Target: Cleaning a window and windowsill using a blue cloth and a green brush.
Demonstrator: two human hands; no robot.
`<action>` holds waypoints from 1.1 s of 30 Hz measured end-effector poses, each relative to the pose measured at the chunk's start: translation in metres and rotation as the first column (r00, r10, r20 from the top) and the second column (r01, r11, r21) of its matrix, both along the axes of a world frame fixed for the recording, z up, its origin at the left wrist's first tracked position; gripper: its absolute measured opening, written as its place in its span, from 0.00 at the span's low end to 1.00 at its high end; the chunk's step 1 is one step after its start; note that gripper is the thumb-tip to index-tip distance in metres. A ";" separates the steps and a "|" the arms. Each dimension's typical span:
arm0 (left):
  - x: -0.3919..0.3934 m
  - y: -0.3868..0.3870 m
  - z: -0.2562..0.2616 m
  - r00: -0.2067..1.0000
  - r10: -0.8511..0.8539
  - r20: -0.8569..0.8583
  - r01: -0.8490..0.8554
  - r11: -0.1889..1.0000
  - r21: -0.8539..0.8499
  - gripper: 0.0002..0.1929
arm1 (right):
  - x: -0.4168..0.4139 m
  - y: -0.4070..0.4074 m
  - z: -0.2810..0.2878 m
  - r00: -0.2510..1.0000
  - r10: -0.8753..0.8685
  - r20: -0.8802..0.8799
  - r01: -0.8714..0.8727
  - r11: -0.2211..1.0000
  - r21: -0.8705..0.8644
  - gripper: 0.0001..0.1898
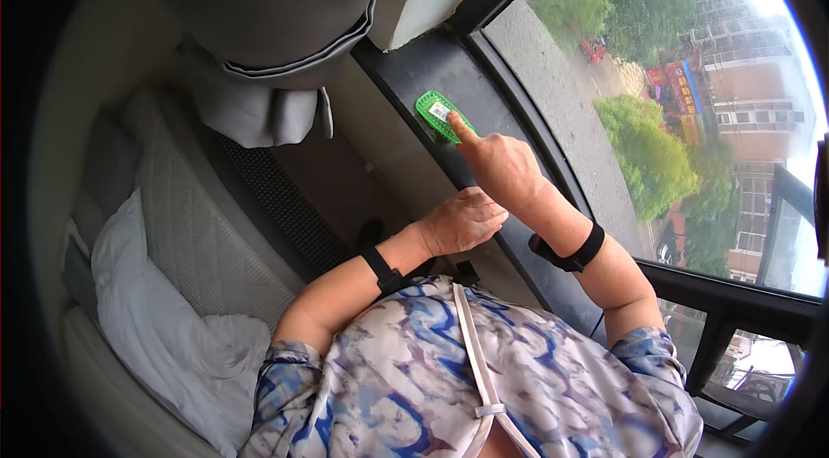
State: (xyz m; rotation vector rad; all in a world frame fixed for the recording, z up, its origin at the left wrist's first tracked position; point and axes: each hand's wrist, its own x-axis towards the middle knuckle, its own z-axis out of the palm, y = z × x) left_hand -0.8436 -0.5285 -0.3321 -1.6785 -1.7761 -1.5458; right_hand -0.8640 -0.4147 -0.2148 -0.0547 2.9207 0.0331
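Note:
My right hand grips a bright green plastic brush, its index finger stretched along the back. A white label with print is stuck on the brush, which lies against the dark window sill. Just below and to the left, my left hand is at the sill's inner edge, its fingers together and curled. Its palm side is hidden, so whether it holds anything does not show. Black bands circle both forearms.
Beyond the sill runs a window pane in a dark frame, with trees and buildings outside. A gathered grey curtain hangs ahead. To the left lie a quilted mattress and white bedding.

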 end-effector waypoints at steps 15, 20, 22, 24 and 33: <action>-0.001 0.007 0.006 0.997 0.072 -0.004 -0.072 0.996 0.046 0.05 | -0.013 0.017 -0.018 0.996 -0.027 -0.079 0.029 0.999 0.014 0.34; -0.001 0.003 0.008 0.997 0.082 -0.009 -0.082 0.996 0.029 0.05 | 0.053 0.026 0.013 0.999 0.008 0.039 -0.008 1.000 0.003 0.29; 0.000 0.005 0.012 0.998 0.063 -0.021 -0.063 0.997 0.036 0.05 | 0.062 0.022 0.026 0.983 -0.112 0.149 0.111 0.994 0.014 0.26; 0.002 0.005 0.009 0.998 0.068 -0.015 -0.068 0.997 0.030 0.05 | 0.035 0.018 0.007 0.994 -0.093 0.059 0.093 0.996 0.003 0.26; 0.004 0.004 0.005 0.994 0.104 -0.037 -0.104 0.995 -0.004 0.08 | -0.016 0.052 0.024 0.980 -0.178 -0.091 0.172 0.982 -0.075 0.23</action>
